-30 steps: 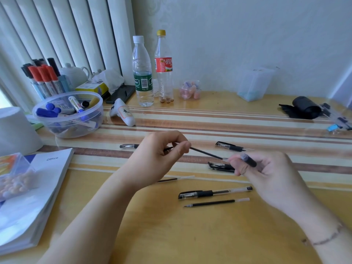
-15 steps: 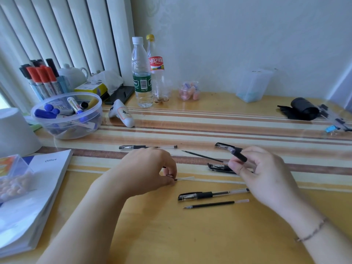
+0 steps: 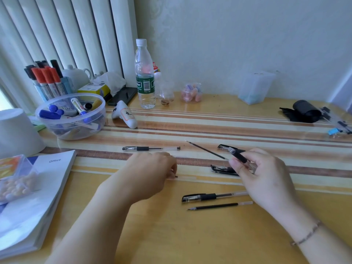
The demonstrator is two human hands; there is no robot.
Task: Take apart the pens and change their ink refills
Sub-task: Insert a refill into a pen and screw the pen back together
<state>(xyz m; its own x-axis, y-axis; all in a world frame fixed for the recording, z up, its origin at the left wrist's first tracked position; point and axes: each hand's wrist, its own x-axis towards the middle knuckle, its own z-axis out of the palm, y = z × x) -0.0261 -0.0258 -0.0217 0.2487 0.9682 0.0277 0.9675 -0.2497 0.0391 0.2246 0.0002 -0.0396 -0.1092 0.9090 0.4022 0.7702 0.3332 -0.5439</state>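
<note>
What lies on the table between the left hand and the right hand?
Mostly bare table in the head view; a dark pen part lies beside the right hand, away from the left hand.

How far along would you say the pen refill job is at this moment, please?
Early to midway. Done: one pen is opened, its refill out. In hand: the right hand holds that refill and the grip section; the left hand fingers a clear piece on the table. Left: two capped pens look untouched, and a loose refill waits.
</note>
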